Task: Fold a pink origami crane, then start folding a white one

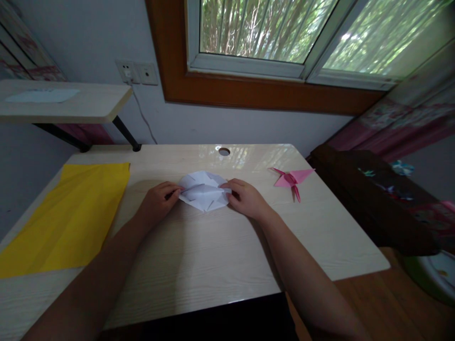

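Note:
A white piece of folded paper [204,196], roughly round with creases and small slits or flaps, is held just over the middle of the desk. My left hand [159,201] pinches its left edge between thumb and fingers. At the opposite edge, my right hand [247,196] grips the paper with the thumb below and fingers on top. A folded pink paper crane [292,179] lies to the right of my right hand, apart from it.
A large yellow sheet [74,213] covers the left part of the desk [227,265]. A raised shelf [95,105] with a paper on it stands at the back left. Near the back edge is a round cable hole [224,151]. Dark furniture [369,203] stands beyond the right edge.

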{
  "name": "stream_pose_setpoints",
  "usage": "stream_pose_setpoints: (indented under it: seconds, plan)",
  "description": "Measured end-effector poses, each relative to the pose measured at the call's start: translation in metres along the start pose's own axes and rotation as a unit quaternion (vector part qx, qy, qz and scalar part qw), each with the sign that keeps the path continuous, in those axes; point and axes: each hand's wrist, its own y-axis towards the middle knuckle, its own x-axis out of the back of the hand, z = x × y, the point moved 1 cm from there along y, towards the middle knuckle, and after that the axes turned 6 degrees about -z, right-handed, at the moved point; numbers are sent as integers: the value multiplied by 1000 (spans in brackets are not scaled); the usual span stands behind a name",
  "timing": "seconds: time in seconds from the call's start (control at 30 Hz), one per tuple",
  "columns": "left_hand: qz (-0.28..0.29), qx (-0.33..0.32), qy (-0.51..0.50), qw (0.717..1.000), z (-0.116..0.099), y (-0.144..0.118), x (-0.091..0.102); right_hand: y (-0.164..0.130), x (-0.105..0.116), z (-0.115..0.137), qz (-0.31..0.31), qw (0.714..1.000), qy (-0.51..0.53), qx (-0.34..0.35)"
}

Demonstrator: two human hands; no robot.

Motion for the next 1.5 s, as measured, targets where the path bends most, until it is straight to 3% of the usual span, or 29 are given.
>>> stream_pose_setpoints:
  seconds: [0.47,0.77,1.03,1.2,1.5]
  plan:
    - [-2,84,-48,995,3,4,2,3,0,-3,-11,994,102,-43]
    - [5,143,-52,988,7,6,6,2,-3,-8,-28,990,109,-85]
    - [-28,84,-51,995,16,7,3,2,-6,-14,-80,989,114,-57]
    - [-57,42,-70,995,18,5,-1,2,-6,-16,-78,989,121,-26]
    - [-34,-24,-77,996,11,0,-2,0,-9,-13,-49,987,156,-8]
